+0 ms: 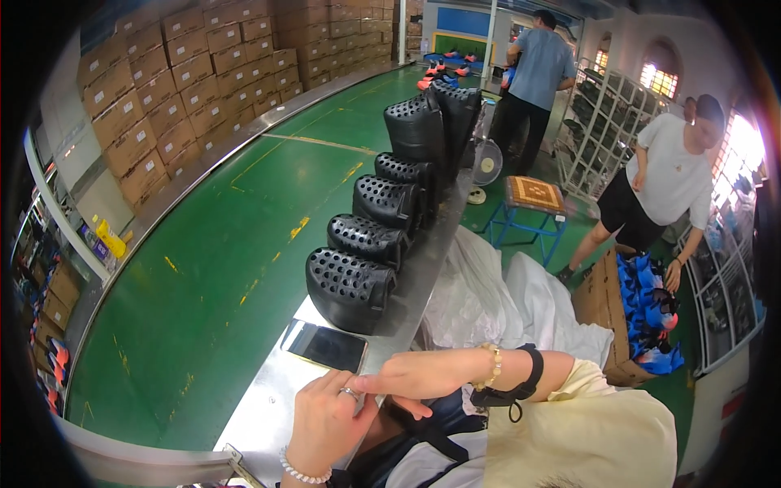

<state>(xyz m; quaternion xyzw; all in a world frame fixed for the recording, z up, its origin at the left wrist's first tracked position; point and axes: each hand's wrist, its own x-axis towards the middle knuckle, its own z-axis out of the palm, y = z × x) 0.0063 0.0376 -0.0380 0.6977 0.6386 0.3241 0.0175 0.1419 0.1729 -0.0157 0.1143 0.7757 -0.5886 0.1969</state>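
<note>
My left hand [329,415], with a ring and a white beaded bracelet, is curled over the near end of a bare metal ledge [264,407]. My right hand [415,376] reaches across from the right and meets it, its fingertips touching the left fingers beside the ring. Both hands look closed; whatever may lie between the fingers is hidden. Just beyond them a dark-screened phone [325,345] lies flat on the ledge. Past the phone, several black perforated clogs [346,281] stand in a row, with taller black ones [415,130] farther off.
The green conveyor belt [203,276] curves along the left, with stacked cartons [191,77] behind it. Right of the ledge are white plastic sheeting [521,305], a stool [533,199], a fan [486,163] and a carton [602,317] of blue shoes. Two people [533,73] stand beyond.
</note>
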